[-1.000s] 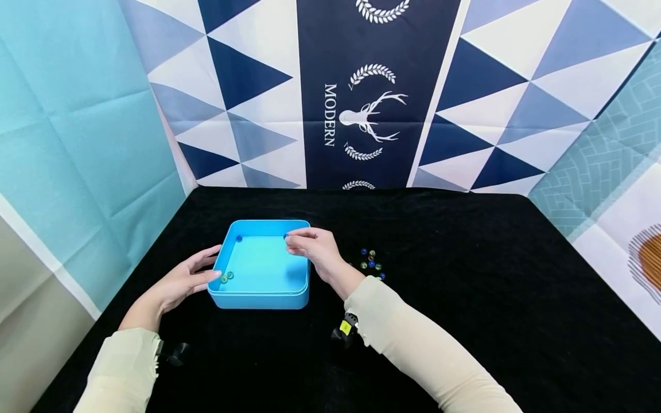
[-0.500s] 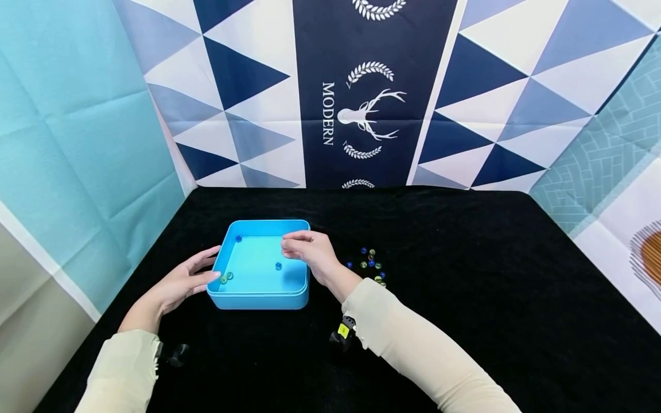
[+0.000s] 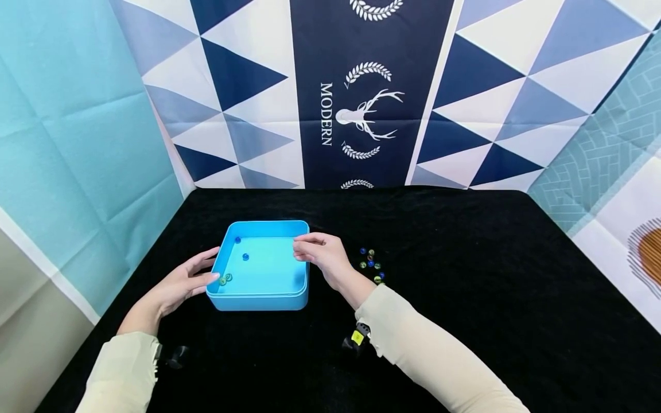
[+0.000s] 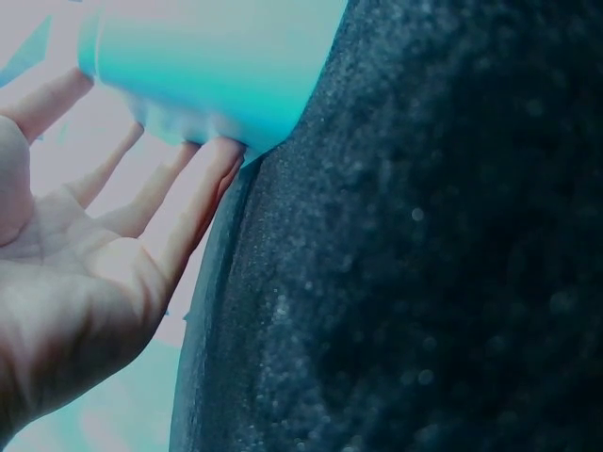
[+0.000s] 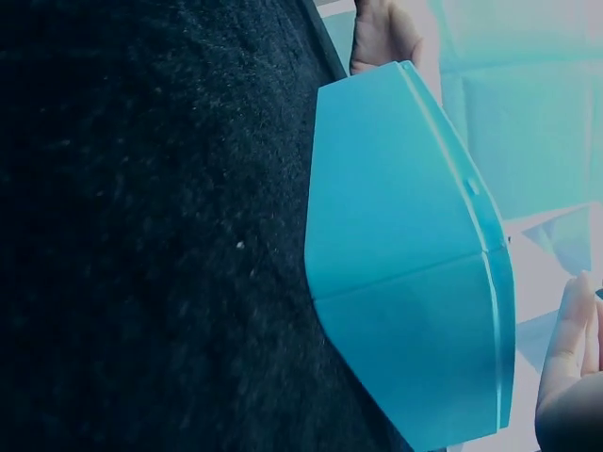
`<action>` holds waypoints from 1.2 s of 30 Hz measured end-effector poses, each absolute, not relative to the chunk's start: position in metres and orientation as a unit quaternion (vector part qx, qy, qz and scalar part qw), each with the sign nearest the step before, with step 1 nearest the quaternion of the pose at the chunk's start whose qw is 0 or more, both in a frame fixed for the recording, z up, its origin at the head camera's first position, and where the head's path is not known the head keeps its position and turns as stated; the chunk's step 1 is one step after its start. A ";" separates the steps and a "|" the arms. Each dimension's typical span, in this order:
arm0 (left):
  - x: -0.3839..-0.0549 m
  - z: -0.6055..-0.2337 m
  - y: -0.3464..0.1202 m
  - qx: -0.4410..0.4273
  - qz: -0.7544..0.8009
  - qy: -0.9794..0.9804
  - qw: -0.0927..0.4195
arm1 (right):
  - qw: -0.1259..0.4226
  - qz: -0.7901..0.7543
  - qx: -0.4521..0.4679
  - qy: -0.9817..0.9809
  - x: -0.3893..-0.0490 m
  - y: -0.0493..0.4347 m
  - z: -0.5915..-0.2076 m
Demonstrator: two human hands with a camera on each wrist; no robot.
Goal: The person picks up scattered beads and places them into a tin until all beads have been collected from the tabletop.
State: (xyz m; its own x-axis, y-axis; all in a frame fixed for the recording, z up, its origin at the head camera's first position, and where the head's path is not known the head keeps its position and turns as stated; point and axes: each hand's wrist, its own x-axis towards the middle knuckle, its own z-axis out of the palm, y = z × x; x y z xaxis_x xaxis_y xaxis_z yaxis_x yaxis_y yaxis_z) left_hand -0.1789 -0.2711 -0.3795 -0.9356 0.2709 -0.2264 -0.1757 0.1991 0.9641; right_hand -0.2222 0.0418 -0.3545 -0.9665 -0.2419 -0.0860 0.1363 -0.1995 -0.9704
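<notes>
A light blue square box (image 3: 258, 302) stands on the black cloth, left of centre. My left hand (image 3: 178, 285) is at its left side, with fairly straight fingers (image 4: 193, 188) touching the outer wall and the thumb at the rim. Inside the box lie two blue marbles, one near the back left corner (image 3: 238, 240) and another blue marble (image 3: 245, 257) closer to the middle. Two greenish marbles (image 3: 225, 279) rest by the left thumb. Over the box's right rim is my right hand (image 3: 325, 258), fingers loosely bent, with no marble showing in it.
Several blue, green and brownish marbles (image 3: 370, 264) lie scattered on the black cloth (image 3: 465, 275) right of the right hand. Patterned fabric (image 3: 361, 115) hangs behind the table's far edge, and light blue fabric (image 3: 88, 143) hangs at the left.
A blue marble left my right hand, appeared on the box floor and rolled left. The right hand then moved back to the right rim. The left hand stayed at the box.
</notes>
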 end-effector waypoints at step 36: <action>-0.180 -0.381 -0.271 0.033 0.631 0.756 0.169 | 0.040 -0.792 -0.048 0.607 -0.225 0.115 -0.363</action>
